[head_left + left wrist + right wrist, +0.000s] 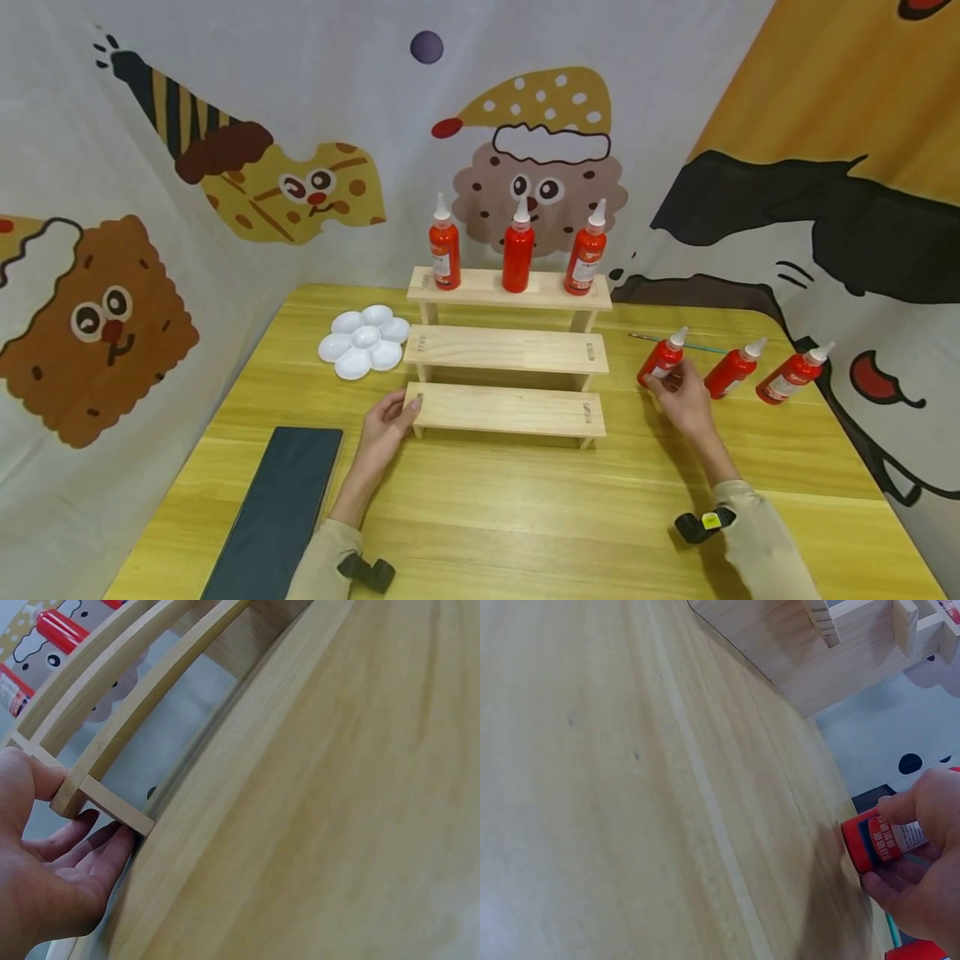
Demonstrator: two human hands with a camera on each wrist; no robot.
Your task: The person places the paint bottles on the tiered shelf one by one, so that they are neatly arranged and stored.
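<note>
Spread behind everything: a pale cloth point(360, 92) with cartoon prints. In front of it: a yellow wood-grain bench point(510, 517), bearing a three-step wooden stand point(510, 348) toward its far middle. Lying flat at the left front: a long dark panel point(273, 508). Just beside the stand, on its left: a white flower-shaped palette point(365, 337). Left hand point(385, 425) in a narrow grip on the lowest step's left end, thumb on top, fingers below by the support. Right hand point(688, 403) with its grip closed round a red bottle point(662, 360), right of the stand, white nozzle up. Near that hand, further right: two more bottles point(731, 373), apart. Spaced along the top step: three standing bottles point(517, 260), also red. Smallest, behind the held bottle: a thin brush point(707, 348), turquoise-handled.
</note>
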